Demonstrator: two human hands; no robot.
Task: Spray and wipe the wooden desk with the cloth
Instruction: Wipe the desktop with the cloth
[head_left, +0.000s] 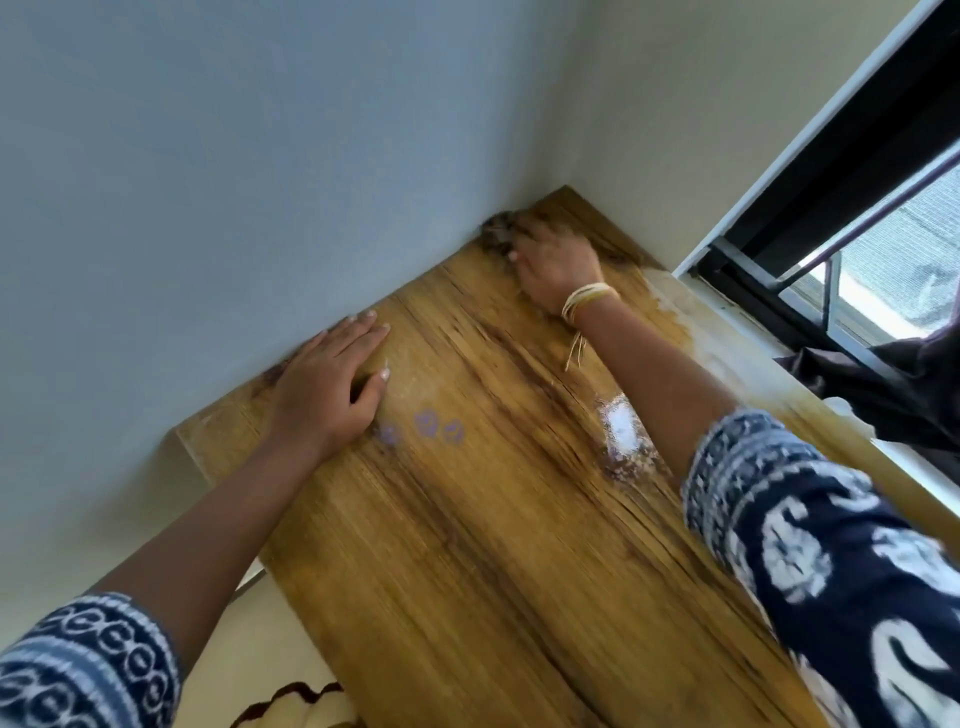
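The wooden desk (467, 545) fills the middle of the view, its far end pushed into a wall corner. My right hand (558, 260) reaches to that far corner and presses a dark brownish cloth (497, 234) onto the wood; most of the cloth is hidden under the hand and blurred. My left hand (332, 384) lies flat on the desk by the left wall, fingers spread, holding nothing. A shiny wet patch (621, 434) glints on the wood near my right forearm. No spray bottle is in view.
A pale blue wall (234, 182) borders the desk on the left. On the right run a worn pale sill (727, 353), a dark window frame (831, 171) and dark fabric (893, 384). Small purple marks (439, 428) sit on the wood. Cream floor shows bottom left.
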